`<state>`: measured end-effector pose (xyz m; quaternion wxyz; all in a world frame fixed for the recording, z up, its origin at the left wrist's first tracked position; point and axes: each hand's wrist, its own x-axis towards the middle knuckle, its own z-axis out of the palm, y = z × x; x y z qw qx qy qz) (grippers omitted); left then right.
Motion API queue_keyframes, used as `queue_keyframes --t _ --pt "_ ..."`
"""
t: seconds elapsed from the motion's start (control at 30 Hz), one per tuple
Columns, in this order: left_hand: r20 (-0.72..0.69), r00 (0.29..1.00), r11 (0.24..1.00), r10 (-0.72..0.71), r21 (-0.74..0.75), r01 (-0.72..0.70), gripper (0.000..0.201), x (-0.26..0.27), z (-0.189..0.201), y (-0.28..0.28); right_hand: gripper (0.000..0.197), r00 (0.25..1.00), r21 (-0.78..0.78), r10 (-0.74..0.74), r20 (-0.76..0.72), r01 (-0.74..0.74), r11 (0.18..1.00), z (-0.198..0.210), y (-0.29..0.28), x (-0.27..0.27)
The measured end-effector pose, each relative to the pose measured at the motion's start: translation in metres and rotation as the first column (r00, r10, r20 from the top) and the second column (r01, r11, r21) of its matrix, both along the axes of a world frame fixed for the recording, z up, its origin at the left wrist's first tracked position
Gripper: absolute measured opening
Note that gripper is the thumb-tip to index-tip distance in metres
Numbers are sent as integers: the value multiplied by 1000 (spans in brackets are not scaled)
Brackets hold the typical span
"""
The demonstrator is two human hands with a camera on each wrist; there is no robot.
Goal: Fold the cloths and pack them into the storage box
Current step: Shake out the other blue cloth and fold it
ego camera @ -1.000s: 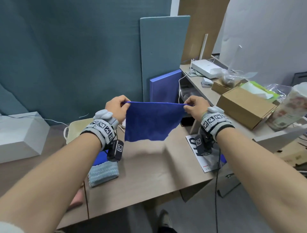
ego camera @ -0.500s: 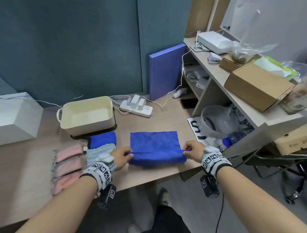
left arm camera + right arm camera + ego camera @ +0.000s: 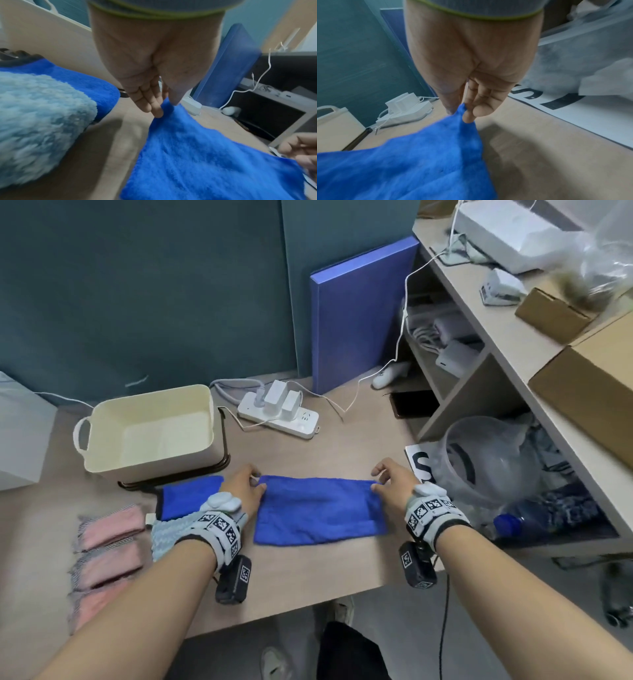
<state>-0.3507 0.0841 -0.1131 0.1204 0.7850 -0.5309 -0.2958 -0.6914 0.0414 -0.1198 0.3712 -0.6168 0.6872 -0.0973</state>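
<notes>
**Inspector:** State of the hands and the cloth?

**Me:** My left hand (image 3: 244, 491) pinches the far left corner of the blue cloth (image 3: 318, 511) between thumb and fingertips; my right hand (image 3: 394, 486) pinches the far right corner the same way. The cloth lies flat on the table (image 3: 308, 570), doubled over, just in front of the cream storage box (image 3: 147, 433), which holds nothing.

**Inspector:** Other stock?

**Me:** Folded pieces lie to the left: a blue one (image 3: 191, 494), a light blue one (image 3: 168, 537), and pink ones (image 3: 109, 529).

**Inspector:** How should this fold be finished?

**Me:** In my judgement, keep both corners level, line the top edge up with the layer beneath, then press the crease flat before letting go. Uneven tension would skew the edges.
</notes>
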Motion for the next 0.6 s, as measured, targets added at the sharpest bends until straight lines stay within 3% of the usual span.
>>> queue_keyframes --t 0.07,0.17,0.27,0.33,0.47,0.6 --pt "29 999 1000 -23 -7 23 37 -2 -3 -2 33 998 -2 51 -47 -52 999 -2 -2 3" --pt "18 972 972 -236 27 235 34 -7 -9 6 32 971 60 215 -105 -209 976 -7 4 11" --pt "-14 809 789 -588 215 576 33 -9 -16 21 25 913 192 398 -92 -376 907 -10 18 22" --pt "59 704 690 -708 273 671 39 -9 -22 29 29 902 199 415 -118 -388 900 -13 27 24" --pt "159 689 707 -707 175 685 28 -5 -32 48 36 943 159 255 -212 -225 961 -20 56 16" --pt "175 685 705 -707 100 702 16 -5 -31 66 35 917 152 292 -272 -259 954 -22 86 2"
